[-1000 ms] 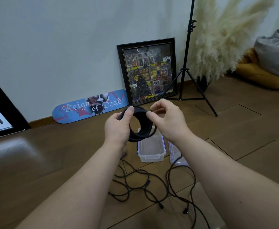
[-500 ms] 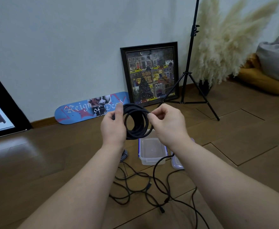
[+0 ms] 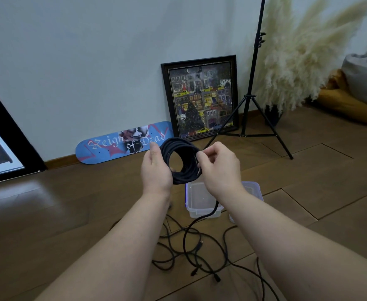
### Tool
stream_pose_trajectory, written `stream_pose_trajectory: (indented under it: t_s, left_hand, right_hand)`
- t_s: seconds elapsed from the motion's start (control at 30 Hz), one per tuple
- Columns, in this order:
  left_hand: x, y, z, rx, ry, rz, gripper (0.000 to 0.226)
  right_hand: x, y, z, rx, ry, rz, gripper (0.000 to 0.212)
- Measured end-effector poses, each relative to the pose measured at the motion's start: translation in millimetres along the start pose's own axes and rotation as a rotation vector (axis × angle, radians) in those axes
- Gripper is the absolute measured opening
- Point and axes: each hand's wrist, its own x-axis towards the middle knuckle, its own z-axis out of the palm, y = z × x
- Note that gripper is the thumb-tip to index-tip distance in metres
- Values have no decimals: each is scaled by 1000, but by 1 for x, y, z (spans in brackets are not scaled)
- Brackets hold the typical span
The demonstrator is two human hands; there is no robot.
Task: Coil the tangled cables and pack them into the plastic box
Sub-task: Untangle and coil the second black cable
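Note:
A black cable coil [image 3: 184,148] of several loops is held up in front of me. My left hand [image 3: 155,170] grips its left side, and my right hand [image 3: 218,168] pinches its right side. A loose tail of that cable [image 3: 202,218] hangs from under my right hand down to the floor. Below the coil stands the clear plastic box [image 3: 200,199], open, with a blue edge on its left rim. Tangled black cables [image 3: 191,255] with plug ends lie on the wooden floor in front of the box, between my forearms.
The box's clear lid [image 3: 253,187] lies right of it, partly behind my right wrist. Against the wall lean a blue skateboard deck [image 3: 113,146], a framed picture [image 3: 202,98] and a dark framed panel [image 3: 2,148]. A black tripod stand [image 3: 252,101], pampas grass [image 3: 304,53] and cushions [image 3: 358,92] stand right.
Both hands have lifted the coil slightly and turned it. Another stretch of cable has been drawn up from the floor, and its tail now hangs over the box.

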Motion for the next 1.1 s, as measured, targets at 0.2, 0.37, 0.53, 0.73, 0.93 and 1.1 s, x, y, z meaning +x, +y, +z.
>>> stream_pose_trajectory:
  t_s: [0.2,0.37,0.53,0.73,0.93,1.1]
  left_hand:
    - [-7,1,-2,-9,-50,-9,43]
    - [-7,2,-5,94,-129,16,35]
    - [-10,3,-1,226,-206,55,27]
    - [-16,3,1,46,-361,-89,20]
    - [-13,5,-1,-18,-439,-144,24]
    - [-13,8,1,-27,-259,-277,43]
  right_hand:
    - [-7,3,1,-416,82,-324,16]
    - [1,3,-6,-358,85,-318,26]
    - [8,7,-18,-409,26,-420,18]
    - [9,20,-15,-376,195,-705,20]
    - [11,22,-12,-402,225,-701,21]
    - [11,25,-12,-359,216,-714,24]
